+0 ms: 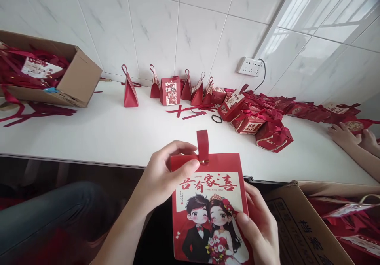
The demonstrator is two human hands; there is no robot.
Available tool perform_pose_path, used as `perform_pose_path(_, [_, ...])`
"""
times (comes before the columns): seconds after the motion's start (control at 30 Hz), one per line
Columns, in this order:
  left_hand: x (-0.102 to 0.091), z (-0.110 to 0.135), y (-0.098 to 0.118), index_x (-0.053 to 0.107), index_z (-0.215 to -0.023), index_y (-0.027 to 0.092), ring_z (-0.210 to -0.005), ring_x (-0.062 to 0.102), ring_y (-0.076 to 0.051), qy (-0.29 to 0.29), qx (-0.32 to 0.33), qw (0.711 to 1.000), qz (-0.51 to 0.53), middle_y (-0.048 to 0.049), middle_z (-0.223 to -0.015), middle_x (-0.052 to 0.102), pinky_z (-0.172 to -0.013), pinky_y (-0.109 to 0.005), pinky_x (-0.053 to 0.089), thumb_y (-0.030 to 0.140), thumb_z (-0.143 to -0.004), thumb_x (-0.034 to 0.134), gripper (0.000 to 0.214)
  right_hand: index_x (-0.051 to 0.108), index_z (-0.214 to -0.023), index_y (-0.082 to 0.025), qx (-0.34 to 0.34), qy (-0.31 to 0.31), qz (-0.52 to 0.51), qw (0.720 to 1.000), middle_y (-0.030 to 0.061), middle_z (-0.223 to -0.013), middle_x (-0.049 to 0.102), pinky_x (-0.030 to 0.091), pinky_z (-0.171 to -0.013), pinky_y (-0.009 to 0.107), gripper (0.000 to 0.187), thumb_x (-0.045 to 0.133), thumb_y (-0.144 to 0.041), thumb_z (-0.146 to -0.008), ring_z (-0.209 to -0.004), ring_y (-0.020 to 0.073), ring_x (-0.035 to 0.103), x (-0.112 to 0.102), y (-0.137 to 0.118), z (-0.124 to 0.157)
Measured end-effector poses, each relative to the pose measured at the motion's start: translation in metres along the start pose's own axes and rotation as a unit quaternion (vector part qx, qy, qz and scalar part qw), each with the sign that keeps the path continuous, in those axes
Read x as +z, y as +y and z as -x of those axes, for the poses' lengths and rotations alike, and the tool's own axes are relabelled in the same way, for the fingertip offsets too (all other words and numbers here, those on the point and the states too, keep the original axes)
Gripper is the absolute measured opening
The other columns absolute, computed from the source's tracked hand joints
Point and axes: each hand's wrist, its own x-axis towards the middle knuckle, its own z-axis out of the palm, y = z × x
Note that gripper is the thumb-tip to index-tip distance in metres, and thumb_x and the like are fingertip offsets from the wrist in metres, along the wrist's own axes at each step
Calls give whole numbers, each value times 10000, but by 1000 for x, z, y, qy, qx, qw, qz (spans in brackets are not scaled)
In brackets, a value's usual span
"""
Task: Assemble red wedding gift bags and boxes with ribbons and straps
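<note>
Close in front of me is a red wedding gift box printed with a cartoon bride and groom, with a red strap loop standing up from its top edge. My left hand grips its upper left corner, thumb on the front beside the small metal rivet at the base of the loop. Around the right side wraps my right hand, thumb on the printed front and fingers behind. The back of the box is hidden from me.
Several small red boxes stand along the wall. Red ribbons and a black ring lie on the white table. Cardboard boxes hold red items at left and lower right. Another person's hands work at far right.
</note>
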Motion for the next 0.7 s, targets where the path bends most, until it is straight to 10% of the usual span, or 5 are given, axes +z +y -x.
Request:
perform_pose_path(0.23, [4,5,11,627,-757,186,-516,496,-95,-7,0,999,-53,23,-598,573,-463,-187,374,425,-780,627,241,584,-1105,-264,3,-28,6,1000,73,-1109,651,528,-772,366,431,636,-501,-749,-942,282,634,-6,1,-1])
perform_pose_path(0.7, [5,4,5,619,-789,213,-563,471,-88,-12,24,998,-54,28,-681,585,-498,-181,356,454,-819,581,246,589,-1113,-288,-12,-35,12,999,92,-1119,646,525,-797,428,405,614,-494,-766,-956,312,634,-6,-1,-1])
